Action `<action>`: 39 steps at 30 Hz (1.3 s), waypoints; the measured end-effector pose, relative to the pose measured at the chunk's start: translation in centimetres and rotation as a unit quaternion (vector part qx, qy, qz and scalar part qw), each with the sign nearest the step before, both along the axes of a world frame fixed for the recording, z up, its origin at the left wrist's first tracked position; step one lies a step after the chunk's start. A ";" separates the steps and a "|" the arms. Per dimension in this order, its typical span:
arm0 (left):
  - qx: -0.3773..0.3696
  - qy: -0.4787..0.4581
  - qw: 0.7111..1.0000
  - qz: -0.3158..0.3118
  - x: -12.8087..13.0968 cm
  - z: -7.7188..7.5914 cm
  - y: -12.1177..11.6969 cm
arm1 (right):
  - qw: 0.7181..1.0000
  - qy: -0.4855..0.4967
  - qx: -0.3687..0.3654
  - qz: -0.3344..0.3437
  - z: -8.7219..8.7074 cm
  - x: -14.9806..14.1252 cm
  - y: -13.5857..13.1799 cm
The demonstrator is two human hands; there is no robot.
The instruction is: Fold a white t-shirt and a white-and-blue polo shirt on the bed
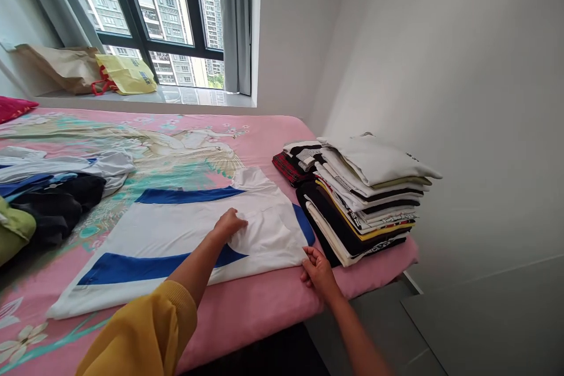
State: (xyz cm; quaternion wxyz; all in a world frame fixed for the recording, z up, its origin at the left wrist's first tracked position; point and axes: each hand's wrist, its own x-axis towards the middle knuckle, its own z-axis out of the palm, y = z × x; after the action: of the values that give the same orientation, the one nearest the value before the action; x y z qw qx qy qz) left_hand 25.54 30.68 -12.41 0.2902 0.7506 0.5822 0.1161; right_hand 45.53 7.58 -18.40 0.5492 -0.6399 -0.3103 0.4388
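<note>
A white shirt with blue stripes lies spread on the pink bed, with one part folded over at its right end. My left hand rests on the middle of the shirt, its fingers pinched together on the cloth. At the shirt's lower right corner, near the bed's edge, my right hand pinches the white fabric between thumb and fingers. Just beyond that hand stands a tall stack of folded clothes, with a white garment on top.
Loose clothes in black, green and white lie heaped at the left. The floral bedsheet ends at the near edge. Paper bags sit on the windowsill. A bare wall rises at the right.
</note>
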 end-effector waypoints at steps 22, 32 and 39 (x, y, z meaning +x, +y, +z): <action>0.296 -0.075 0.919 -0.249 -2.7 -1.5 -11.6 | 0.947 -0.273 0.121 -0.116 2.8 -3.0 -1.3; 0.254 0.131 0.955 -0.081 -7.9 -5.5 -14.9 | 0.795 -0.567 0.008 0.217 1.3 -5.2 1.5; 0.159 0.190 0.969 -0.005 -15.7 -4.5 -12.9 | 0.739 -0.651 0.026 0.171 -2.9 -4.3 0.3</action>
State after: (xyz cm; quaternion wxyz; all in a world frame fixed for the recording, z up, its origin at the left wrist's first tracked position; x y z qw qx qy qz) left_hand 9.87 17.77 -16.93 0.0516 0.7982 0.5970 0.0611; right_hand 41.21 7.88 -21.29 0.1456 -0.6917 -0.7073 -0.0062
